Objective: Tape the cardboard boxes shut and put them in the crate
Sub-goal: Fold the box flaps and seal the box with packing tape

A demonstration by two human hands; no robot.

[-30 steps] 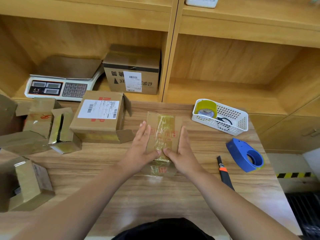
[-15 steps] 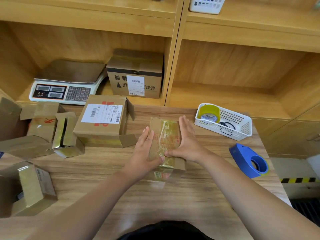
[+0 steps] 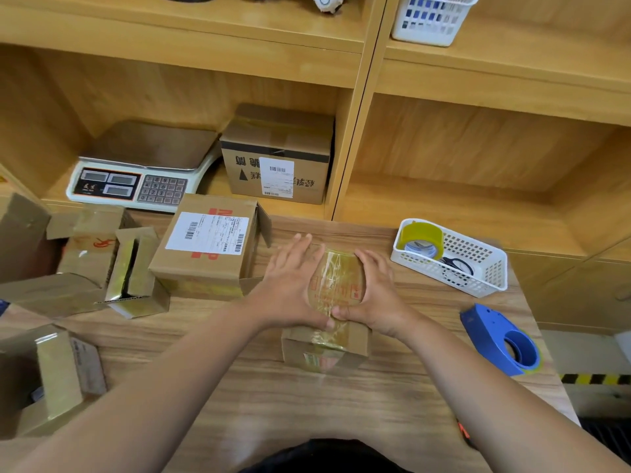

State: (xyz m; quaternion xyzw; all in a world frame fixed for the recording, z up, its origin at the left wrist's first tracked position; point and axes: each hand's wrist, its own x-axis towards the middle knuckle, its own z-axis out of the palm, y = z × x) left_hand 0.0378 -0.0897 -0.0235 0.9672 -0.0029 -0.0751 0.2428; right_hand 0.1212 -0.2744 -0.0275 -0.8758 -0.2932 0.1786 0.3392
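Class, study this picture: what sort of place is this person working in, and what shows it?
Probably a parcel packing station: a digital weighing scale in the shelf bay, a cardboard box with a shipping label on the wooden desk, and a blue tape dispenser at its right.

Wood-grain table (image 3: pixel 307 404) fills lower frame. Light-wood shelving unit (image 3: pixel 205 52) spans upper frame. Vertical divider (image 3: pixel 355 148) at centre separates two open bays. Black-yellow hazard stripe (image 3: pixel 596 378) at right edge. Dark grating (image 3: pixel 607 435) at lower right. Lighting even, with soft shadows inside bays.
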